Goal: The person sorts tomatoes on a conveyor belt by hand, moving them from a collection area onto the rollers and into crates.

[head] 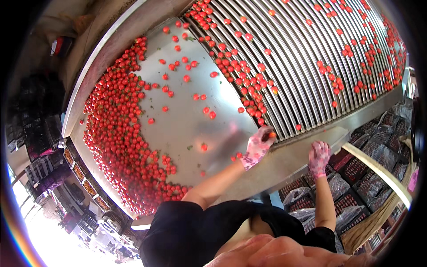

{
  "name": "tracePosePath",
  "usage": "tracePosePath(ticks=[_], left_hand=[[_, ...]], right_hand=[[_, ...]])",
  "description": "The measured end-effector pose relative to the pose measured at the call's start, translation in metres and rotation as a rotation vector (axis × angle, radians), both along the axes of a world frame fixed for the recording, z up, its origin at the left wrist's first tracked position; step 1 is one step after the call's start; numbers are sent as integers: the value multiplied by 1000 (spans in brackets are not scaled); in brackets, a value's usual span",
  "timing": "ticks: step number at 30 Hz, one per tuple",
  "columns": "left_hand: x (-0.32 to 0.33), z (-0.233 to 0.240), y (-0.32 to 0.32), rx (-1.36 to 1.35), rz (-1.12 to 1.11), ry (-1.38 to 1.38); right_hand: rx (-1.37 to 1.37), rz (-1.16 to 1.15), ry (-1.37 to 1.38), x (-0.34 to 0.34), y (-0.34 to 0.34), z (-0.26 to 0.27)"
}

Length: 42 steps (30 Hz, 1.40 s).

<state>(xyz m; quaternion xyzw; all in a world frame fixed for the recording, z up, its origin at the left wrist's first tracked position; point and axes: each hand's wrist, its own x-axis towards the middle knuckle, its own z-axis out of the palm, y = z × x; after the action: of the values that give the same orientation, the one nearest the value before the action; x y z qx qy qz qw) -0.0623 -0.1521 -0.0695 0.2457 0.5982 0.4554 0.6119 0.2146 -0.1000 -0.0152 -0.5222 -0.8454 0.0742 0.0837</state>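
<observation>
My left hand (pixel 256 147), in a pink-patterned glove with dark fingertips, is at the near corner where the steel sheet meets the rollers. An orange-red cherry tomato (pixel 272 135) shows at its fingers, which appear closed on it. My right hand (pixel 319 159), gloved alike, is beside the metal side rail (pixel 300 147) with its fingers curled; whether it holds anything is hidden. Many cherry tomatoes (pixel 116 110) are heaped along the left of the steel sheet (pixel 180 130). Others line the first rollers of the roller conveyor (pixel 290 76) and lie scattered across it.
Crates of packed tomatoes (pixel 353 168), partly under clear plastic, stand below on the right. A pale curved bar (pixel 377 173) crosses in front of them. At the left, a raised metal wall (pixel 86 70) borders the sheet, with narrow filled trays (pixel 88 187) beyond it.
</observation>
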Motion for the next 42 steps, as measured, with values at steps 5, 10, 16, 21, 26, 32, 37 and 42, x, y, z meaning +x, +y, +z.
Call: tracePosePath(ticks=[5,10,16,21,26,32,37,42], left_hand=[[51,72,25,721,-259,609],[91,86,3,881,-392,621],[29,33,-55,497,-460,854],[-116,-69,-109,19,359,460],[-213,-83,-117,-454,99,1346],[-242,-115,-76,-623,100,1596],[-230,-111,-56,-731,55,1672],[-231,-110,-51,-692,73,1661]], right_hand=[[-796,-694,1598,-53,-36,-8],[-1072,-755,1726,-24,-52,40],[-835,-1053,1904,185,-56,-5],[-430,-1282,1815,327,-12,-24],[-556,-859,858,142,-68,11],[-371,353,357,-67,13,-12],[-299,973,-437,-152,68,-104],[-217,1124,-417,-199,170,-161]])
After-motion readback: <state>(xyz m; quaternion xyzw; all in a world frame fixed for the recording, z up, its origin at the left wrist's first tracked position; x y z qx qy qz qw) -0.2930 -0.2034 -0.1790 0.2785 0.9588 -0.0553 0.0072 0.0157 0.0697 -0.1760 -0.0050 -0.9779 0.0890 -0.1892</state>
